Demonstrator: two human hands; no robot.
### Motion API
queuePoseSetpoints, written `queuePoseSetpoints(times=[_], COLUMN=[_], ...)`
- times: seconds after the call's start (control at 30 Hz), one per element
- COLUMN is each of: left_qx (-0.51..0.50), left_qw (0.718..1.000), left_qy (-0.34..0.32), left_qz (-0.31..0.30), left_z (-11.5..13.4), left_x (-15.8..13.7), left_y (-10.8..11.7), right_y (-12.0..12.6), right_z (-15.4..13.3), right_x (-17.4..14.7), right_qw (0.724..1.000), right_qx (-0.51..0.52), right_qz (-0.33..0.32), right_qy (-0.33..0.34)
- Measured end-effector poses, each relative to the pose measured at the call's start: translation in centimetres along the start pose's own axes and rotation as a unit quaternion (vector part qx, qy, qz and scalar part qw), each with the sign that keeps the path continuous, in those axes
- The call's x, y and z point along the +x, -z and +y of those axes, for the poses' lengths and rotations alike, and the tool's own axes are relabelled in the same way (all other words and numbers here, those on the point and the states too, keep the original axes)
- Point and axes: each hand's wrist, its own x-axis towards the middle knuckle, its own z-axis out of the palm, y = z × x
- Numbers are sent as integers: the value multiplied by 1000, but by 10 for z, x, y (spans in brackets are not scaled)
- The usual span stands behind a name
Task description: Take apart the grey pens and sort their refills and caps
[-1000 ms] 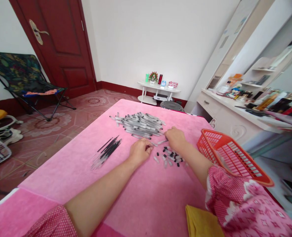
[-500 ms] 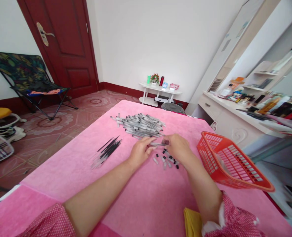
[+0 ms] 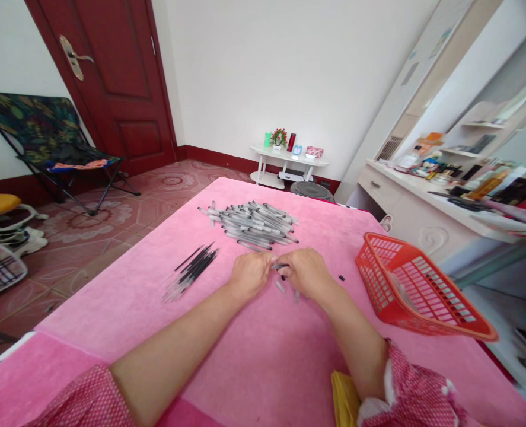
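Observation:
My left hand [image 3: 251,274] and my right hand [image 3: 306,271] are close together over a pink cloth, fingers pinched on a grey pen [image 3: 281,266] that spans the small gap between them. Most of this pen is hidden by the fingers. Beneath the right hand lie a few clear caps [image 3: 280,286] and small black plugs, mostly covered by the hand. Beyond both hands is a heap of grey pens with dark ends [image 3: 256,224]. Left of my left hand, a bundle of thin black refills [image 3: 197,270] rests at a slant.
An orange-red plastic basket [image 3: 387,284] stands at the table's right edge. One black plug [image 3: 341,277] lies between it and my right wrist. Near my right forearm is a folded yellow cloth [image 3: 345,400]. A cluttered dresser [image 3: 427,222] stands beyond the basket.
My hands have drawn together along the pen, and their fingers have closed in. The right hand now covers more of the caps, and a black plug shows to the right of its wrist.

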Motion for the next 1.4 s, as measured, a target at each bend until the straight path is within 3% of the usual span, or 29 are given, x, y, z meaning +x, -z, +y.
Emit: queuePoseSetpoints(times=[0.23,0.4,0.5,0.57,0.63,0.7,0.73,0.77,0.8,0.87,0.93,1.03,1.13,1.23,1.33,1.4], left_qx=[-25,-81,-226,-376,-498,-551,-556,-554,-545,-502,-435,-353,-313,-309,-343,-391], left_qw=[996,995,973,913,806,711,691,696,721,804,880,935,949,948,937,919], left_qy=[-80,-57,3,81,153,192,206,219,229,223,160,36,-28,-60,-65,-40], left_qz=[10,-17,-44,-137,-280,-393,-413,-402,-363,-230,-101,-14,-13,-40,-23,-7], left_z=[2,-2,-2,-4,-11,-22,-28,-33,-38,-42,-40,-25,-2,15,21,20], left_x=[-4,-1,5,12,18,22,22,22,20,17,16,16,14,10,5,4], left_y=[6,-2,-3,2,11,19,22,25,25,23,17,4,-7,-11,-10,-10], right_y=[-2,4,5,5,4,4,5,6,6,8,9,8,6,4,2,0], right_z=[16,13,10,8,9,12,15,19,23,33,39,43,41,37,35,35], right_x=[-3,-5,-4,-2,1,2,2,2,1,-1,-3,-1,2,5,5,6], right_qw=[990,1000,998,998,996,994,994,994,995,993,987,958,891,796,704,657], right_qx=[132,11,-45,-45,-27,-11,-7,-7,-9,1,55,200,367,515,625,671], right_qz=[-40,0,30,42,56,77,86,93,99,109,128,183,244,284,291,287], right_qy=[-5,6,18,31,56,72,66,50,23,-40,-85,-98,-110,-144,-173,-188])
